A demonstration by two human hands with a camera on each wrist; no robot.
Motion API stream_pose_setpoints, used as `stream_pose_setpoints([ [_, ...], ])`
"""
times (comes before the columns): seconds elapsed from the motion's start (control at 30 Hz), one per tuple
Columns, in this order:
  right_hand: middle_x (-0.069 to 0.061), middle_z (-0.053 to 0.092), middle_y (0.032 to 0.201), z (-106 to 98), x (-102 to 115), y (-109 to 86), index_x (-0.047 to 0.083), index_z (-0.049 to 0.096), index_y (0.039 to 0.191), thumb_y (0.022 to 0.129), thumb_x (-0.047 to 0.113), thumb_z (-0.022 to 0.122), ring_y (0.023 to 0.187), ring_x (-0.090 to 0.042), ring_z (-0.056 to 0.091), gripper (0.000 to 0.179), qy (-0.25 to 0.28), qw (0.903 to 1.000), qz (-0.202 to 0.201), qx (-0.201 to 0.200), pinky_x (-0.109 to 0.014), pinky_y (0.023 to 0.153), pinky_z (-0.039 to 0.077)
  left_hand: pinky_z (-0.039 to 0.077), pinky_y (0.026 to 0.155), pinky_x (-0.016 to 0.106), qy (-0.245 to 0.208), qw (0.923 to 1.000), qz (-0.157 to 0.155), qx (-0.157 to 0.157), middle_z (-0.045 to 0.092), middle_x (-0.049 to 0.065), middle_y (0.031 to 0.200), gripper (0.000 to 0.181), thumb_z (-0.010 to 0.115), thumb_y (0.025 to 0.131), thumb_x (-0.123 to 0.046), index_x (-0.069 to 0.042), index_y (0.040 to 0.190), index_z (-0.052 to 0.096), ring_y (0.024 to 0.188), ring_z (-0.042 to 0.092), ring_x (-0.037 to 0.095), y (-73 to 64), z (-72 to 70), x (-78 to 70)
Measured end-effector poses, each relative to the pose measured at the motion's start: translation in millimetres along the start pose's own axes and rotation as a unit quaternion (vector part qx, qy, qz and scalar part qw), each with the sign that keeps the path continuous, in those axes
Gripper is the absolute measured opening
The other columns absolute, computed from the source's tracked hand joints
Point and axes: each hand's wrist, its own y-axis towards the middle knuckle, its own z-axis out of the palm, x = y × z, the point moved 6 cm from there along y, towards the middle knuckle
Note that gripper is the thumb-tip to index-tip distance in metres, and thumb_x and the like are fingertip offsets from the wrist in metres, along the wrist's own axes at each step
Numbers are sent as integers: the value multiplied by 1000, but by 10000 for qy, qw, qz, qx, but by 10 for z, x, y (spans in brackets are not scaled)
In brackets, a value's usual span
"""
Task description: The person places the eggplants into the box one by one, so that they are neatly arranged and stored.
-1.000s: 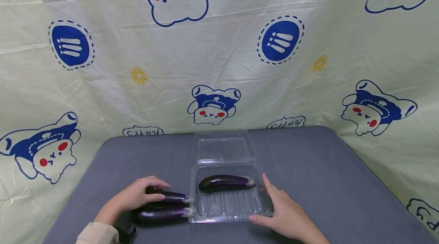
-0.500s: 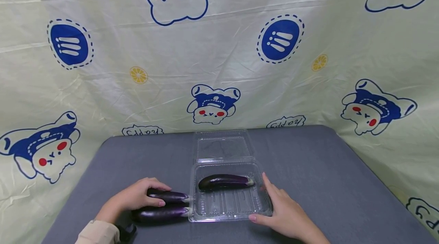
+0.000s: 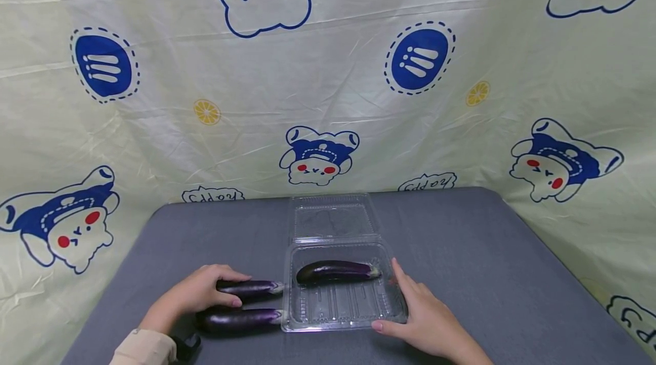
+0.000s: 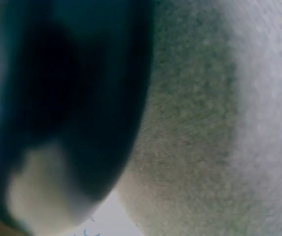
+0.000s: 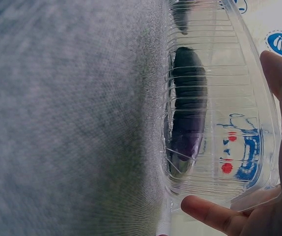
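My left hand [image 3: 197,294] grips the rear one of two dark purple eggplants on the left, its thumb on the near side and its fingers on the far side. This eggplant [image 3: 258,289] has its stem end at the wall of the clear plastic container [image 3: 333,325]. In front of it lies a second eggplant [image 3: 241,319], below the left hand. A third eggplant [image 3: 335,272] lies inside the container, toward its back. My right hand [image 3: 427,319] rests at the container's right front corner, thumb and fingers spread along two sides. A large blurred dark shape [image 4: 101,98] fills part of the left wrist view.
The hinged lid [image 3: 333,220] lies folded back behind the container on the grey tabletop [image 3: 451,251]. A pale printed cloth [image 3: 328,80] hangs behind the table. A dark strap [image 3: 185,347] is at the left wrist beside a beige sleeve [image 3: 146,348].
The rear eggplant in my left hand has shifted slightly back, and the gap to the front eggplant has widened. My right hand and the container have stayed in place.
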Motion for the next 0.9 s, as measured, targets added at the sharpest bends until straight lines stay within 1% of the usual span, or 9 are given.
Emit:
stream_pose_setpoints([
  [0.13, 6, 51, 145, -1, 2, -2, 20, 8, 161, 72, 76, 69, 126, -27, 53, 122, -21, 10000, -29, -19, -54, 84, 50, 50, 77, 28, 59, 9999, -107, -25, 72, -5, 104, 51, 79, 79, -46, -21, 123, 72, 91, 62, 5, 0, 6, 11],
  [0.3, 5, 51, 145, 0, 6, 0, 20, 8, 161, 72, 75, 69, 126, -27, 53, 121, 2, 10000, -51, -15, -54, 84, 50, 47, 70, 25, 151, 9997, -183, -84, 69, -8, 96, 53, 80, 78, -46, -19, 123, 72, 82, 56, 1, 6, 6, 22],
  [0.37, 6, 51, 145, 1, 5, 2, 20, 8, 161, 72, 76, 69, 126, -27, 53, 122, 9, 10000, -42, -5, -53, 83, 50, 45, 68, 24, 185, 9995, -189, -144, 66, -10, 93, 53, 81, 78, -45, -19, 123, 72, 79, 53, 0, 4, 11, 26],
  [0.5, 6, 50, 145, 7, -2, 6, 20, 7, 161, 72, 76, 69, 126, -27, 52, 121, 18, 10000, -28, 26, -53, 83, 50, 44, 68, 23, 214, 9991, -191, -308, 63, -13, 89, 50, 81, 79, -44, -20, 122, 73, 77, 51, -1, -9, 34, 47],
  [0.6, 6, 50, 146, 12, -8, 6, 21, 6, 161, 72, 77, 68, 127, -27, 52, 122, 13, 10000, -20, 47, -53, 82, 50, 44, 68, 23, 124, 9987, -171, -469, 63, -12, 89, 49, 81, 80, -42, -19, 121, 73, 77, 52, -1, -21, 29, 56],
  [0.67, 6, 50, 146, 14, -10, 6, 22, 6, 161, 72, 77, 68, 127, -28, 52, 122, 13, 10000, -12, 64, -53, 82, 50, 46, 69, 24, 54, 9979, -184, -626, 65, -12, 91, 48, 81, 80, -41, -18, 121, 73, 78, 53, -2, -32, -1, 56],
  [0.77, 7, 49, 146, 10, -8, 3, 22, 6, 161, 72, 77, 68, 128, -28, 52, 122, 19, 10000, 1, 72, -53, 82, 50, 48, 72, 25, 38, 9953, -274, -926, 66, -11, 93, 47, 82, 80, -39, -17, 120, 74, 81, 56, -1, -60, -90, 49],
  [0.9, 7, 49, 146, 0, -3, -1, 22, 6, 161, 72, 77, 68, 127, -28, 52, 122, 13, 10000, 12, 61, -53, 81, 50, 47, 72, 25, 153, 9906, -563, -1234, 66, -11, 94, 45, 82, 80, -41, -22, 119, 74, 82, 56, 3, -90, -253, 25],
])
